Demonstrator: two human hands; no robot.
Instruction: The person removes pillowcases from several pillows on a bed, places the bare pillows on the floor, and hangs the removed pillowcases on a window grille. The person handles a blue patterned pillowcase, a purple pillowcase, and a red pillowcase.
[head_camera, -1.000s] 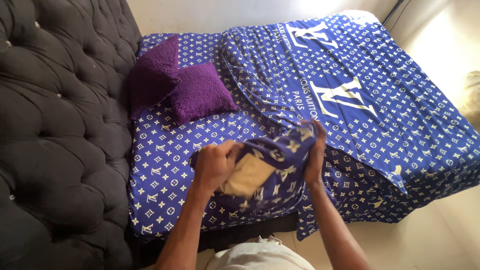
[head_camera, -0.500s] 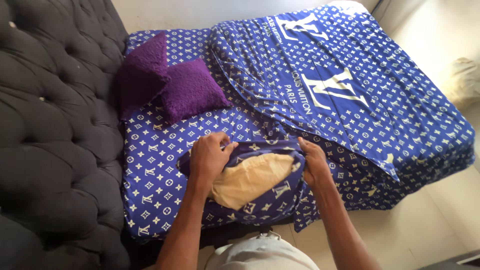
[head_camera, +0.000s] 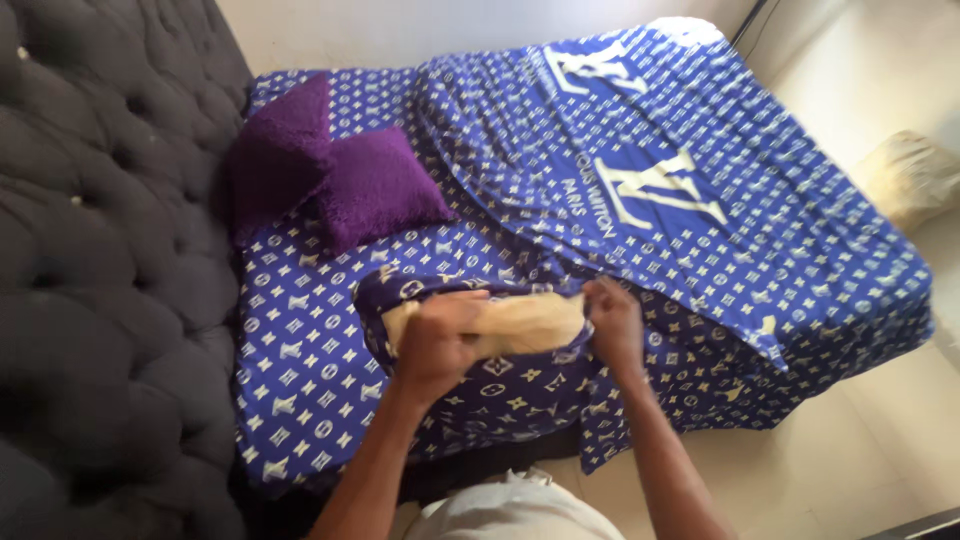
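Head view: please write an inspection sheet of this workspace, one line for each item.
Surface: bed under a blue patterned sheet.
Job's things: cream pillow partly inside a blue patterned pillowcase.
Clutter: two purple cushions; blue patterned cover spread across the bed.
Hands: left hand grips the pillow end; right hand holds the pillowcase edge.
Cables: one dark cable at the far corner.
Surroundings: dark tufted headboard; pale floor.

Light: daylight comes from the upper right, and you see the floor (head_camera: 880, 70) washed out there.
Shadow: the dark headboard (head_camera: 100, 280) stays dim.
Blur: your left hand (head_camera: 440, 345) and right hand (head_camera: 612, 325) are smeared by motion; the whole frame is slightly soft.
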